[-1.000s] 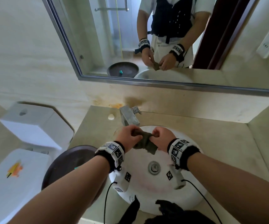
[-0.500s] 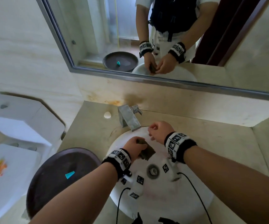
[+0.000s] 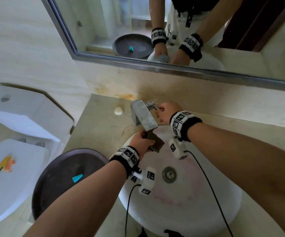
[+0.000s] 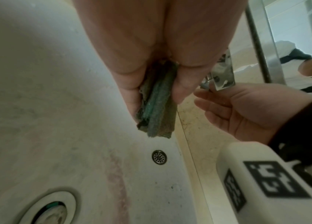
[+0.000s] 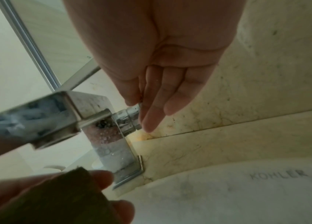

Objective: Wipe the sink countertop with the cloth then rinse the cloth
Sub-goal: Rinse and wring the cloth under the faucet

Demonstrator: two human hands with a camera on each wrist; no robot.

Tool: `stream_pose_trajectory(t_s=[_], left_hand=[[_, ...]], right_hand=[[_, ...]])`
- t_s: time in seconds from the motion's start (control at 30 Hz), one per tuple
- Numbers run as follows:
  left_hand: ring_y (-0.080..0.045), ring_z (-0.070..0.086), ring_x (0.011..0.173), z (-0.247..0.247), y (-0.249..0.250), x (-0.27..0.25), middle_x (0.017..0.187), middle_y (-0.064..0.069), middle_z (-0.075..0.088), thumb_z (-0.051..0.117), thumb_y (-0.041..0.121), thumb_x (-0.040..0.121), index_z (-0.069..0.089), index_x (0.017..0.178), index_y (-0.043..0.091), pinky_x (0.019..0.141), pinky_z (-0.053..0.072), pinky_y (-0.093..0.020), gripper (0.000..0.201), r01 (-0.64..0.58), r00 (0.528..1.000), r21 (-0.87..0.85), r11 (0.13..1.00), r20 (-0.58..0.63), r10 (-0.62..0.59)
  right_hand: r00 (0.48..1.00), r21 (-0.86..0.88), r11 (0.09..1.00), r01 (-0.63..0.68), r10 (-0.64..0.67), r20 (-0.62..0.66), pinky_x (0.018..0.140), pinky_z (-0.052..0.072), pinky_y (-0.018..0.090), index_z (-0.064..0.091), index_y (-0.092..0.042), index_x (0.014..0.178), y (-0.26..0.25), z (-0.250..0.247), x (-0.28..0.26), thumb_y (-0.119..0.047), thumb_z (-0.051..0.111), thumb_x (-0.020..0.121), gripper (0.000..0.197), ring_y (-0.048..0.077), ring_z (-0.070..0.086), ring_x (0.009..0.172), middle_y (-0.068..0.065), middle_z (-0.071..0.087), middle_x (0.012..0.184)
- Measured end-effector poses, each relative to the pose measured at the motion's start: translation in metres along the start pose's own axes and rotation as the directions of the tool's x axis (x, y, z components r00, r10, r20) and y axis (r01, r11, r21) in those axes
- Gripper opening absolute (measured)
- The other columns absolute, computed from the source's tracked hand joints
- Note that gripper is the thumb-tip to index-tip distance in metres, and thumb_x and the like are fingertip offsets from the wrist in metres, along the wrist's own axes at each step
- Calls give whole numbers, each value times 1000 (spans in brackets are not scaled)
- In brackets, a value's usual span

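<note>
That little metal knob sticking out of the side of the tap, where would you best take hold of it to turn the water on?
Judging from its pose, grip the faucet handle at its free outer end, coming from the right side. It is a short stub jutting sideways from the faucet body, so only that end is open. The right hand is there, thumb and fingers at its tip, while the left hand holds the cloth below the spout.

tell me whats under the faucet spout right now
Under the faucet spout the left hand holds the folded cloth over the sink basin. No water shows. The spout's outlet is hidden from above.
</note>
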State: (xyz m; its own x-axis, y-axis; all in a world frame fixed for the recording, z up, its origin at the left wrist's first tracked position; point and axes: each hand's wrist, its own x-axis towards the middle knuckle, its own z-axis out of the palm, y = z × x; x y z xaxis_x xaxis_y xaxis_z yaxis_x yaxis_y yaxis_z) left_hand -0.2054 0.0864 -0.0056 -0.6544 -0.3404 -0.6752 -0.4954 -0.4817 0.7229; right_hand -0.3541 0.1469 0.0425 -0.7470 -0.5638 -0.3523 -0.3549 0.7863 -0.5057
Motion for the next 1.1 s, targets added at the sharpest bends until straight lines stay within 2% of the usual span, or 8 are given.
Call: stream_pose_trajectory(t_s=[0.2,0.4,0.67,0.77,0.87,0.9,1.0,1.1], left_hand=[[-31,62,108,-2,1,5,121,-14,62,55,-15,82,52,120,20,88,54,-51,51,-34,999,30,999,-26,35],[-30,62,106,-4,3,4,120,-13,62,58,-12,82,52,114,25,81,57,-45,50,-47,999,59,997,-16,48],[-32,62,106,-2,4,6,120,-14,62,59,-11,81,52,114,23,86,55,-52,48,-71,997,89,994,-15,73],[-31,62,102,0,4,6,114,-11,62,58,-13,82,52,117,20,85,55,-49,48,-60,998,50,997,-8,61],[-28,60,89,0,5,2,100,-8,58,49,-17,83,49,115,18,78,55,-43,48,-33,999,2,999,-4,33],[-29,59,87,0,5,1,98,-9,57,44,-18,82,48,115,18,75,55,-42,50,-17,1000,2,1000,-7,17],[-34,61,87,-1,4,-1,98,-16,57,35,-23,79,48,120,17,83,53,-49,58,10,999,-11,1000,-37,-11],[-31,66,81,-7,1,-1,94,-14,63,48,-17,83,53,121,14,75,57,-41,49,-52,997,135,989,-52,60]], right_hand=[[999,-158,987,39,-34,31,82,56,35,72,-12,100,-1,-7,3,-28,50,96,27,26,69,86,9,73,94],[1000,-156,988,19,-19,3,72,47,27,71,-13,103,1,-9,5,-26,48,97,27,26,67,87,9,73,94],[1000,-70,997,15,-16,-7,75,54,30,71,-14,96,7,-5,7,-28,49,97,27,22,69,80,5,73,85],[999,-55,998,23,-24,-23,74,56,33,70,-17,107,8,-5,3,-31,50,96,27,23,69,78,5,73,87],[998,10,999,-35,36,-60,61,50,29,55,-24,128,19,5,-12,-30,53,93,36,19,63,72,-1,67,93],[997,68,996,-50,54,-58,60,48,28,52,-26,129,24,12,-19,-26,54,91,38,16,62,74,-5,64,93],[999,293,956,-9,-6,49,72,51,27,52,-24,119,40,38,-44,-16,61,85,36,17,63,95,-5,62,102],[987,253,967,33,-70,141,83,48,28,50,-19,125,48,58,-58,-21,70,81,49,16,59,101,-2,61,111]])
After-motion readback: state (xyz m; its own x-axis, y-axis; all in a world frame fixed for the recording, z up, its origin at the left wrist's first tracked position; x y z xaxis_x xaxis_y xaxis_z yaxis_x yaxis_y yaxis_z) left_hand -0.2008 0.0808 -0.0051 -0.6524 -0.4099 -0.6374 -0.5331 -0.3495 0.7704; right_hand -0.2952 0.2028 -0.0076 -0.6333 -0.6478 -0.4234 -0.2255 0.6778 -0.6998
